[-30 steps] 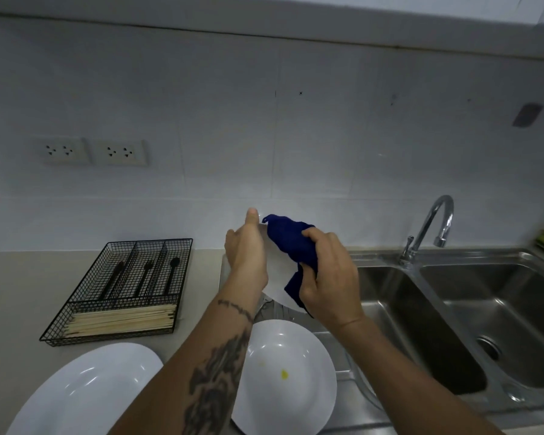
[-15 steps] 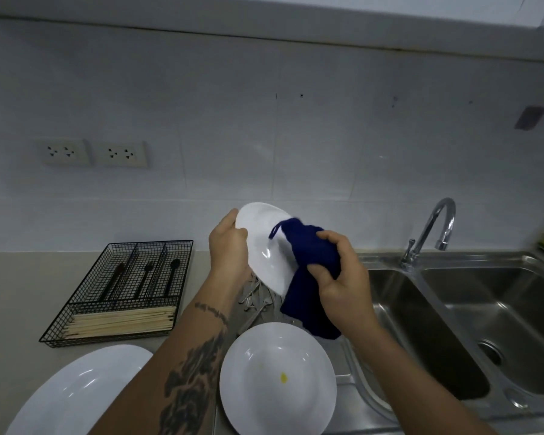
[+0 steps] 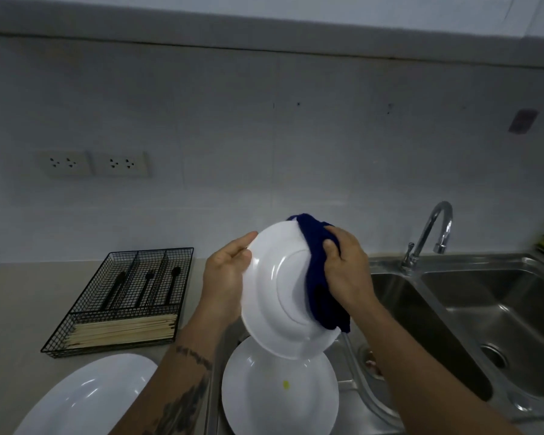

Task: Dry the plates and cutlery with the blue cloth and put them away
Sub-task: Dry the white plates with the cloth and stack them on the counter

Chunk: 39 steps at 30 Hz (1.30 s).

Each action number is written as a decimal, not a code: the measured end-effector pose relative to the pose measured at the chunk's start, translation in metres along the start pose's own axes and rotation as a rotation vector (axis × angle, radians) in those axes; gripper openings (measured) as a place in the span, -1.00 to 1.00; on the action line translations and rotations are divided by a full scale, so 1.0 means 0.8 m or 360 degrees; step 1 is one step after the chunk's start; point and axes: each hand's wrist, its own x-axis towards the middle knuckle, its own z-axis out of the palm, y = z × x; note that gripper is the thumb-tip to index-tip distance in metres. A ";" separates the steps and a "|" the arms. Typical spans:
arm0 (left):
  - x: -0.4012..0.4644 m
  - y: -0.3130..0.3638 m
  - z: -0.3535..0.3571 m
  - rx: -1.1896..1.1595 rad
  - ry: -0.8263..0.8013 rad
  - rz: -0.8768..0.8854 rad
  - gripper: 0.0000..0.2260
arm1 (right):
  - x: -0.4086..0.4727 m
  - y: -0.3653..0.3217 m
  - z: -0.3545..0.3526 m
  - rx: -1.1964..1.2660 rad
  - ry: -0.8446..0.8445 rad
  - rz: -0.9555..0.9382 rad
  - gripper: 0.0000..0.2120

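Observation:
My left hand (image 3: 225, 274) grips the left rim of a white plate (image 3: 277, 293), held upright over the sink's edge with its underside facing me. The dark blue cloth (image 3: 319, 271) is wrapped over the plate's right rim, and my right hand (image 3: 347, 271) grips it there, thumb pressing the cloth onto the underside. Below them a second white plate (image 3: 280, 394) with a small yellow speck lies face up. A large white plate (image 3: 85, 400) lies on the counter at lower left. The cutlery seen earlier beneath the held plate is hidden.
A black wire cutlery tray (image 3: 120, 299) on the counter at left holds black utensils and several wooden chopsticks. A double steel sink (image 3: 471, 312) with a curved tap (image 3: 434, 230) fills the right. Two wall sockets (image 3: 95, 163) sit above the counter.
The plate has turned from edge-on to showing its underside. My right hand with the cloth has slid over to the plate's right rim.

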 end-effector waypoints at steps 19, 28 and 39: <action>-0.012 0.002 -0.042 -0.0490 0.0076 0.0082 -0.68 | -0.002 0.007 0.005 0.0271 -0.0234 0.0164 -0.56; 0.028 0.053 -0.044 0.0500 -0.0249 0.0276 -0.67 | 0.029 -0.045 -0.033 -0.0301 -0.0472 -0.0448 -0.51; 0.009 0.018 -0.025 0.0166 0.0122 0.0281 -0.67 | -0.022 -0.020 -0.013 -0.0729 -0.0212 -0.0653 -0.38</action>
